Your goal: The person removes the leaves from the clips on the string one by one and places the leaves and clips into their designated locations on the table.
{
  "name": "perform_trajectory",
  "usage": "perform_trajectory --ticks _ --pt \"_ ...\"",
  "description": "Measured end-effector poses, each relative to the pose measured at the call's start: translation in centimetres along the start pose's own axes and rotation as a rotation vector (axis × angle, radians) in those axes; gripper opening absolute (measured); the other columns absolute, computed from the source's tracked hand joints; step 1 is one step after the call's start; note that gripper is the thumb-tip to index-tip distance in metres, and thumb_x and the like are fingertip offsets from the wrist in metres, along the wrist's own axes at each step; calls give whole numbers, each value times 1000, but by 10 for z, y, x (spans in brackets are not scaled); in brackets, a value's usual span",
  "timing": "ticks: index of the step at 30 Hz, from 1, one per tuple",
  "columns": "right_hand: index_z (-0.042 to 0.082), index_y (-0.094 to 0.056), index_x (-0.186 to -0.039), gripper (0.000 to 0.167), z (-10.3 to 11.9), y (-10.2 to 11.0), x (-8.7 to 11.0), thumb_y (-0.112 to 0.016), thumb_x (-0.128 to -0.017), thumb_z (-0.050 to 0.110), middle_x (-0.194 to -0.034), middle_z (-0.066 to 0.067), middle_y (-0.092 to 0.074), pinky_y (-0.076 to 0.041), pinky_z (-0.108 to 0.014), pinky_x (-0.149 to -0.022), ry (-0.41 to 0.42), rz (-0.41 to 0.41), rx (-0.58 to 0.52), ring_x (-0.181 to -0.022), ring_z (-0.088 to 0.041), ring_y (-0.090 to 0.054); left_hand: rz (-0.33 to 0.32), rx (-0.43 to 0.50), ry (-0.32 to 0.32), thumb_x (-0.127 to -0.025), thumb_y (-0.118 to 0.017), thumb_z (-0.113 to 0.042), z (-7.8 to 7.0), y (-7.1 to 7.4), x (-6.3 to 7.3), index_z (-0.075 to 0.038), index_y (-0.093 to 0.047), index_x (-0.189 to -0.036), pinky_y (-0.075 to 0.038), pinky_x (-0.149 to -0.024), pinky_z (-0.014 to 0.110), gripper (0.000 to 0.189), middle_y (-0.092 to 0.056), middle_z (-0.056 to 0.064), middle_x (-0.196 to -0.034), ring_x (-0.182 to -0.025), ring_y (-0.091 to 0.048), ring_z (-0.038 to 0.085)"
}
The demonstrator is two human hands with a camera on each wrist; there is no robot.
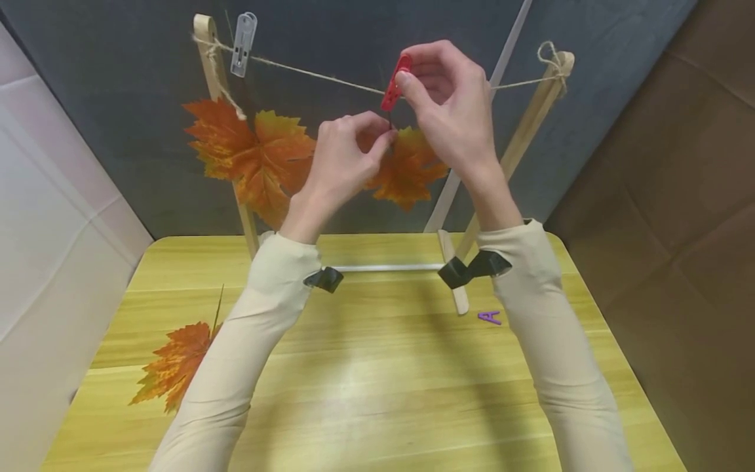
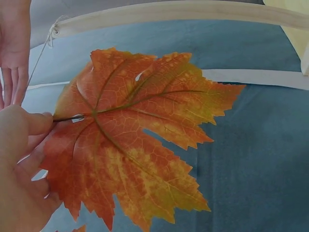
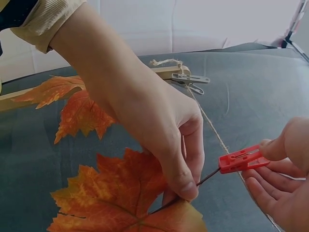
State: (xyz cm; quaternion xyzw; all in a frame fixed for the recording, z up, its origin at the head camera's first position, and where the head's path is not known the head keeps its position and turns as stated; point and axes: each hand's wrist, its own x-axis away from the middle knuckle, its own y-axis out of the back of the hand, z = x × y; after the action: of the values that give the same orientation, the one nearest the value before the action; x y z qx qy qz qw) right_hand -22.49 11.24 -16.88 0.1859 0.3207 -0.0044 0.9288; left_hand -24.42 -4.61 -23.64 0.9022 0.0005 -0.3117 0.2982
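Note:
My left hand pinches the thin dark stem of an orange maple leaf, close below the twine. The leaf spreads out broadly in the left wrist view, and its stem passes between thumb and fingers. Just above, my right hand pinches a red clothespin between thumb and fingers. In the right wrist view the red clothespin sits at the twine, and the upper end of the stem meets its nose. Whether its nose is closed on both cannot be made out.
A clear clothespin sits on the twine at left, with another maple leaf below it. Wooden posts hold the twine's ends. On the table lie a third leaf, partly behind my left sleeve, and a purple clothespin.

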Motion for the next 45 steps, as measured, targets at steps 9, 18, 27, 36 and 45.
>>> perform_trajectory --ticks 9,18,27,36,45 --pt "-1 -67 -117 21 3 -2 0 -66 -97 6 -114 -15 -71 -52 -24 -100 60 -32 25 -106 -18 -72 34 25 -11 -98 -66 -19 3 -5 1 -6 -77 -108 -54 -79 29 20 -78 8 -101 -82 -66 19" --pt "-3 -69 -111 18 -2 -2 3 -68 -96 7 -106 -13 -74 -54 -24 -97 178 -96 20 -97 -13 -73 47 16 -15 -98 -66 -20 4 -11 3 -7 -77 -107 -54 -79 30 19 -78 7 -99 -82 -68 19" --pt "-4 -70 -107 16 -7 -4 3 -70 -94 5 -104 -14 -75 -54 -27 -98 231 -175 -43 -97 -17 -75 76 15 4 -98 -67 -20 4 -15 6 -7 -77 -107 -55 -79 30 19 -78 7 -100 -82 -67 18" --pt "-8 -70 -104 15 -12 -8 3 -69 -95 3 -102 -18 -74 -56 -32 -96 419 -215 -47 -95 -20 -75 99 13 10 -98 -67 -21 7 -16 10 -6 -77 -107 -55 -78 30 19 -78 7 -100 -81 -66 18" --pt "-10 -71 -102 15 -13 -9 3 -70 -94 3 -103 -20 -73 -56 -34 -97 405 -238 -73 -96 -21 -75 115 23 26 -98 -68 -22 9 -16 14 -7 -77 -108 -55 -76 30 21 -78 7 -100 -80 -66 18"
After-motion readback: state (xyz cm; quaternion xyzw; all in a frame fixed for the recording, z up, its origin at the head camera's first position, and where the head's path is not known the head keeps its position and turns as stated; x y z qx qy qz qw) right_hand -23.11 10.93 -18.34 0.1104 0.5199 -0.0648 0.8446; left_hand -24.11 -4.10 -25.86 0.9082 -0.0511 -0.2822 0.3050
